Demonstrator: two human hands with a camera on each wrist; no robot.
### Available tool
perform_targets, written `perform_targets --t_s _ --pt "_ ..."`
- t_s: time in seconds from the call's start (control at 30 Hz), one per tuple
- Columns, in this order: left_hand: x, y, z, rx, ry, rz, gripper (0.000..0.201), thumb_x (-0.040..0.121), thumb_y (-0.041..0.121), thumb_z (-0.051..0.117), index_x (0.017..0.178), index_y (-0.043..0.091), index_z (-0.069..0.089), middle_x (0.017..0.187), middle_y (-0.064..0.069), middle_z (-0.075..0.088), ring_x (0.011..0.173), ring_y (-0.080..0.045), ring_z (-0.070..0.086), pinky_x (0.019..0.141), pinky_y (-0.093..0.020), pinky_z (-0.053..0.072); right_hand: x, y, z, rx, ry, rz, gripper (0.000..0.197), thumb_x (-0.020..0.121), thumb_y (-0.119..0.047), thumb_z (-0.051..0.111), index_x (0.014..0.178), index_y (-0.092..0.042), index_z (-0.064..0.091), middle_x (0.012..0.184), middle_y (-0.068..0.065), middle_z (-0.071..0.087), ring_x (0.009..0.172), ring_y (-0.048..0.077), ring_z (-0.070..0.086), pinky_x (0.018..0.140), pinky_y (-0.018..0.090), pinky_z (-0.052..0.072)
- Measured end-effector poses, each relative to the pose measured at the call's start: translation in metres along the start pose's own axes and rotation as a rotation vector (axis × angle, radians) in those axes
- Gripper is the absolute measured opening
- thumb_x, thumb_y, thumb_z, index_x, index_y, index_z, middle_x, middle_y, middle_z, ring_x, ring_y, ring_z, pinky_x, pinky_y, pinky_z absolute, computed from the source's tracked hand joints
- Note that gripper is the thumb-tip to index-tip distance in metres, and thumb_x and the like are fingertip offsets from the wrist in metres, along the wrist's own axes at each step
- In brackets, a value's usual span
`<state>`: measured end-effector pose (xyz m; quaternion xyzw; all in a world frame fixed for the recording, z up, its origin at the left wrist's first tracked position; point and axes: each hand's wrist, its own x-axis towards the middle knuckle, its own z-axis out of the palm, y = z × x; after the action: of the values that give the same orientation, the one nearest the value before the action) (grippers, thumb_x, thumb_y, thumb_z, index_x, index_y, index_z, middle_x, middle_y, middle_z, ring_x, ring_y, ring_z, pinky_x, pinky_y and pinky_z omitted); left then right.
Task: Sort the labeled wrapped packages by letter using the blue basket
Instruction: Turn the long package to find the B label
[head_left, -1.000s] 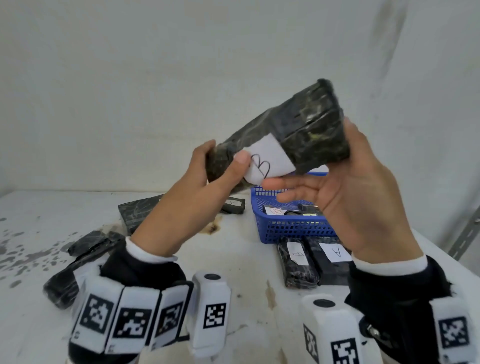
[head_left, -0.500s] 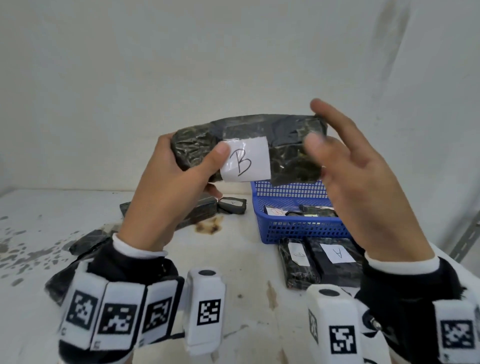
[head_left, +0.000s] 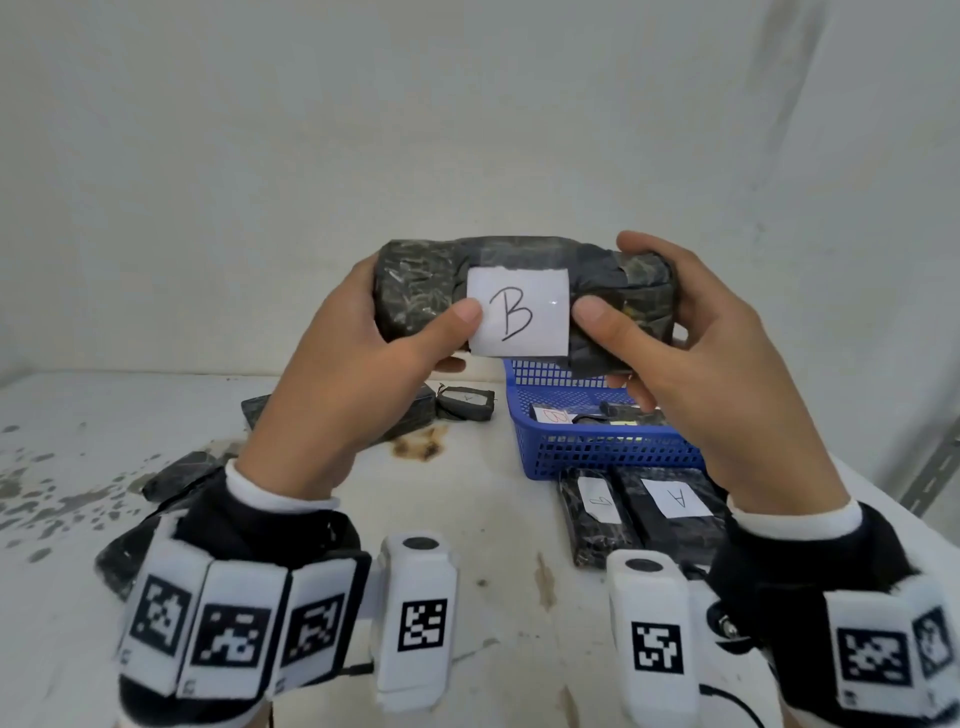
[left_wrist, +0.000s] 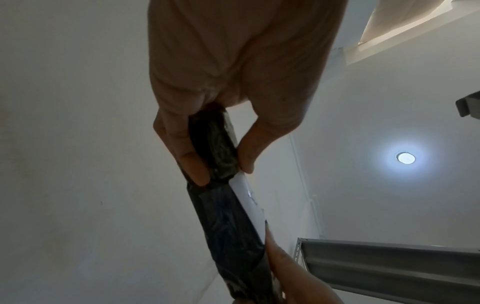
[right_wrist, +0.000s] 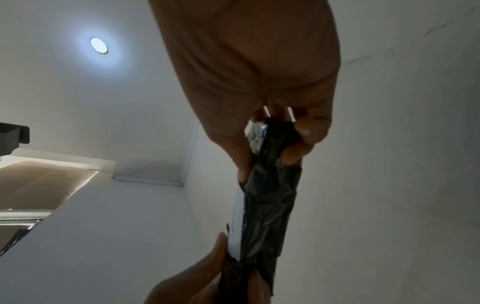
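A black wrapped package (head_left: 421, 291) with a white label reading B (head_left: 514, 312) is held level in the air in front of me. My left hand (head_left: 363, 353) grips its left end, thumb at the label's edge. My right hand (head_left: 691, 343) grips its right end, thumb on the front. The left wrist view shows the package (left_wrist: 223, 222) edge-on between thumb and fingers; so does the right wrist view (right_wrist: 270, 197). The blue basket (head_left: 582, 452) sits on the table below, with a B-labeled package (head_left: 551, 415) inside.
Two black packages lie in front of the basket, one labeled A (head_left: 675, 501), the other (head_left: 597, 514) with an unclear mark. More black packages lie at the back (head_left: 465, 404) and left (head_left: 176, 475) of the stained white table (head_left: 467, 509). A wall stands close behind.
The package has turned from tilted to level, label now facing me. My right hand, loose beside it half a second ago, now grips its right end.
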<state>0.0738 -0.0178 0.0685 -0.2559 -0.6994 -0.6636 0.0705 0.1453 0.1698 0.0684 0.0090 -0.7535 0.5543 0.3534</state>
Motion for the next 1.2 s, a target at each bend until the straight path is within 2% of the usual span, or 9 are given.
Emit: perform_targets --t_s 0.1,0.2,0.3,0.4,0.63,0.8,0.97,1.07,1.2 --pt "-0.0008 0.0001 0.0012 0.026 0.055 0.015 0.045 0.080 0.037 0.072 0.120 0.022 0.060 0.089 0.010 0.068 0.068 -0.006 0.067 0.070 -0.027 0.059 0.0015 0.0012 0.0003 -0.032 -0.009 0.005 0.063 0.082 -0.045 0.071 0.140 -0.031 0.052 0.101 -0.011 0.066 0.051 -0.008 0.056 0.054 0.009 0.044" --pt "-0.0016 0.0007 0.0015 0.081 0.037 -0.007 0.050 0.074 0.054 0.074 0.115 0.028 0.060 0.090 0.011 0.068 0.074 -0.009 0.067 0.075 -0.035 0.058 0.0010 0.0014 -0.0008 -0.122 -0.040 0.013 0.088 0.060 -0.066 0.069 0.142 -0.039 0.048 0.094 -0.027 0.067 0.070 -0.011 0.062 0.072 0.014 0.047" --pt "-0.0010 -0.0006 0.0021 0.087 0.048 -0.028 0.049 0.073 0.053 0.073 0.114 0.030 0.060 0.090 0.011 0.069 0.072 -0.007 0.066 0.074 -0.035 0.056 0.0006 0.0014 -0.0005 -0.156 -0.050 -0.016 0.092 0.057 -0.065 0.070 0.142 -0.040 0.046 0.097 -0.034 0.064 0.086 -0.019 0.061 0.073 -0.002 0.043" --pt "-0.0017 -0.0010 0.0061 0.091 0.083 -0.017 0.045 0.077 0.051 0.069 0.115 0.031 0.057 0.088 0.013 0.068 0.068 -0.004 0.064 0.066 -0.027 0.050 -0.0001 0.0025 0.0016 -0.161 -0.063 -0.024 0.097 0.056 -0.062 0.076 0.144 -0.040 0.041 0.114 -0.025 0.063 0.099 -0.015 0.060 0.074 -0.005 0.042" --pt "-0.0011 -0.0018 0.0059 0.051 0.096 -0.028 0.053 0.076 0.044 0.073 0.121 0.030 0.049 0.094 0.010 0.067 0.057 -0.003 0.062 0.046 -0.015 0.042 0.0014 0.0045 0.0005 -0.090 -0.038 -0.084 0.061 0.070 -0.052 0.071 0.128 -0.039 0.052 0.104 -0.016 0.069 0.088 -0.003 0.069 0.078 0.014 0.055" --pt "-0.0013 0.0010 0.0026 -0.013 0.096 -0.047 0.051 0.077 0.039 0.074 0.121 0.027 0.051 0.096 0.008 0.068 0.063 -0.005 0.067 0.046 -0.019 0.047 0.0021 0.0045 -0.0026 -0.010 -0.090 -0.102 0.036 0.089 -0.028 0.071 0.121 -0.036 0.055 0.081 -0.029 0.066 0.059 -0.006 0.061 0.057 0.008 0.046" --pt "-0.0001 0.0012 0.0015 -0.066 0.076 -0.051 0.034 0.086 0.038 0.066 0.114 0.022 0.059 0.100 0.002 0.070 0.075 -0.012 0.069 0.054 -0.024 0.054 0.0027 0.0022 -0.0046 0.077 -0.140 -0.090 0.042 0.079 -0.043 0.067 0.120 -0.036 0.058 0.093 -0.019 0.069 0.079 0.002 0.067 0.068 0.021 0.055" --pt "0.0002 0.0002 0.0037 -0.098 0.064 -0.066 0.031 0.087 0.041 0.063 0.108 0.019 0.059 0.090 0.005 0.070 0.070 -0.008 0.069 0.056 -0.024 0.056 0.0032 0.0040 -0.0065 0.087 -0.129 -0.099 0.028 0.089 -0.031 0.066 0.117 -0.036 0.063 0.098 -0.011 0.070 0.085 0.009 0.069 0.083 0.039 0.061" --pt "0.0004 -0.0009 0.0064 -0.118 0.064 -0.069 0.022 0.092 0.037 0.060 0.101 0.018 0.059 0.083 0.007 0.067 0.070 -0.010 0.069 0.058 -0.028 0.058 0.0031 0.0029 -0.0061 0.147 -0.129 -0.097 0.028 0.084 -0.035 0.064 0.113 -0.034 0.065 0.092 -0.011 0.072 0.084 0.007 0.069 0.078 0.027 0.059"
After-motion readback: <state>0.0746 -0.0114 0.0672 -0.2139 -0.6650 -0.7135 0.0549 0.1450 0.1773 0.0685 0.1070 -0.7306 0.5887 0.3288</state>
